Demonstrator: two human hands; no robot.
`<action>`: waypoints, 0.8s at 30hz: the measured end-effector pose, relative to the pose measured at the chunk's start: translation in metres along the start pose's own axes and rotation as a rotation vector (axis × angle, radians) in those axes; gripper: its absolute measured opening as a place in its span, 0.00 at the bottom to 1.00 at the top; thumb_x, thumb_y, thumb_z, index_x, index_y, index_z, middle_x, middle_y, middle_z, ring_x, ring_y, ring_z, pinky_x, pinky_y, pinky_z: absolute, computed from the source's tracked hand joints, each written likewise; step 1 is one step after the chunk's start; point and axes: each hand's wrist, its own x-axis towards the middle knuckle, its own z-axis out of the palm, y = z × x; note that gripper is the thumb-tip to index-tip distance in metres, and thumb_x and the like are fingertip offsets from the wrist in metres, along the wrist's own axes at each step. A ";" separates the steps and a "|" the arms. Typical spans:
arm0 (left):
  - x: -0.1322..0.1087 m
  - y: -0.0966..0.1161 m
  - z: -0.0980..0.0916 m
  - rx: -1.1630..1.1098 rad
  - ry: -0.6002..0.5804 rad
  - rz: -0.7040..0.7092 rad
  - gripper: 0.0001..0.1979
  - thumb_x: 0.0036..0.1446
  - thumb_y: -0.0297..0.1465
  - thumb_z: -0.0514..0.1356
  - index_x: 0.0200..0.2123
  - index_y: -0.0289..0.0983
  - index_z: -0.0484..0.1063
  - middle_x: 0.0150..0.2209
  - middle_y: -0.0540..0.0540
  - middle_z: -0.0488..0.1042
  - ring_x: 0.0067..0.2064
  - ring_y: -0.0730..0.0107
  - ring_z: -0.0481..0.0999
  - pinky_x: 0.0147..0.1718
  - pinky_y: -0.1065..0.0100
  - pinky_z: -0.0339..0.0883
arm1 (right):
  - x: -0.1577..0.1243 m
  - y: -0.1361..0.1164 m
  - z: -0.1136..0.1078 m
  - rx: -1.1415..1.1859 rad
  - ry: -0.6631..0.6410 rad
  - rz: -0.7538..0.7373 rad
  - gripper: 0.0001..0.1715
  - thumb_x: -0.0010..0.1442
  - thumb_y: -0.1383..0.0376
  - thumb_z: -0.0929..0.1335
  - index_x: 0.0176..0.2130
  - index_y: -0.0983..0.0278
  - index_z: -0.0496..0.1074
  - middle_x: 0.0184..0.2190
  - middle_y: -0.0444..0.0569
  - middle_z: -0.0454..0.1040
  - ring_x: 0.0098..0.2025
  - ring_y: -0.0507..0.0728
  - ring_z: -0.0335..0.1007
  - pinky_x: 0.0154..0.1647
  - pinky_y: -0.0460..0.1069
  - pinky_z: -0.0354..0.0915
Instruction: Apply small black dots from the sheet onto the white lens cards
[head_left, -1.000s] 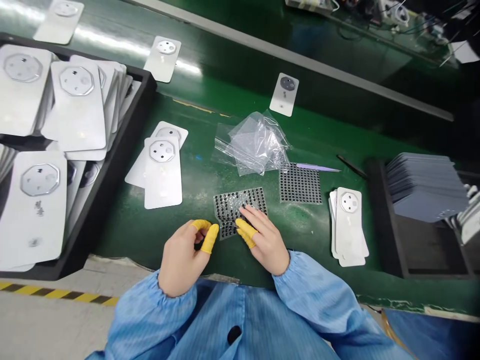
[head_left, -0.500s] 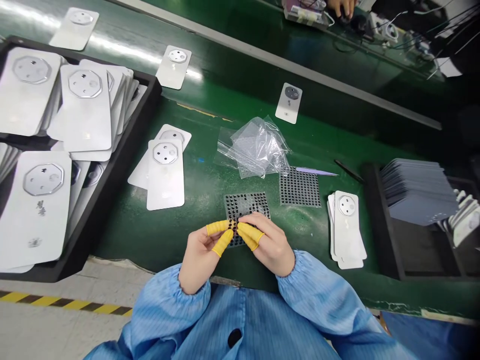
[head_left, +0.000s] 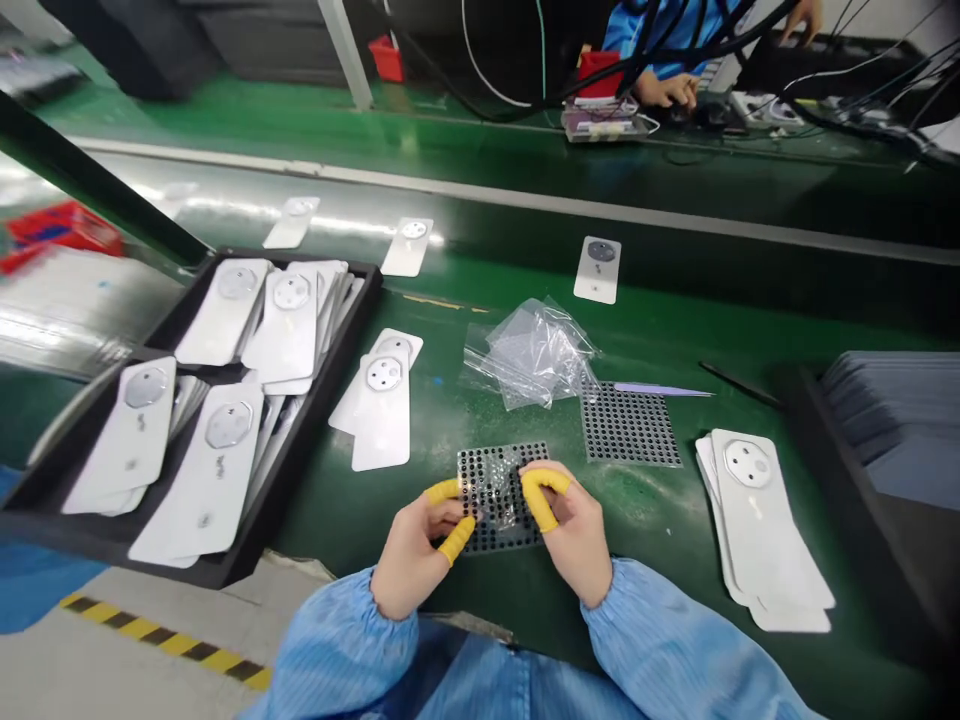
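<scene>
Dotted sheet (head_left: 501, 510) on bench before the torso | near-square, no clear long axis, edges about square to me | left hand (head_left: 420, 545) half-curled, pinching its left edge, I'd guess to steady it | right hand (head_left: 566, 525) curled at its upper right, grip can't tell | second dotted sheet (head_left: 630, 430) beyond, purple tool (head_left: 664, 389) across it, presumably handy

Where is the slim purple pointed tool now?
Head view, right of centre: the slim purple pointed tool lies along the far edge of the right-hand rectangular black-dotted sheet.
</scene>
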 end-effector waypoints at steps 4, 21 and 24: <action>0.004 0.039 -0.041 0.453 -0.006 0.013 0.33 0.45 0.40 0.66 0.54 0.32 0.66 0.37 0.40 0.81 0.37 0.55 0.81 0.35 0.57 0.76 | -0.001 0.001 -0.008 -0.018 0.078 -0.017 0.07 0.60 0.71 0.68 0.38 0.60 0.73 0.41 0.50 0.74 0.44 0.54 0.72 0.44 0.48 0.70; 0.275 0.229 0.186 0.790 0.189 0.163 0.18 0.62 0.35 0.59 0.54 0.36 0.67 0.53 0.40 0.70 0.49 0.59 0.74 0.46 0.52 0.71 | 0.011 -0.005 -0.019 -0.100 0.201 -0.151 0.07 0.58 0.72 0.67 0.34 0.62 0.75 0.36 0.49 0.75 0.38 0.54 0.74 0.39 0.47 0.71; 0.281 0.225 0.173 0.737 0.151 0.224 0.18 0.62 0.35 0.59 0.54 0.36 0.67 0.53 0.41 0.70 0.49 0.59 0.74 0.46 0.53 0.72 | 0.011 -0.004 -0.021 -0.085 0.208 -0.129 0.06 0.58 0.71 0.68 0.34 0.62 0.75 0.36 0.49 0.75 0.39 0.55 0.74 0.40 0.48 0.71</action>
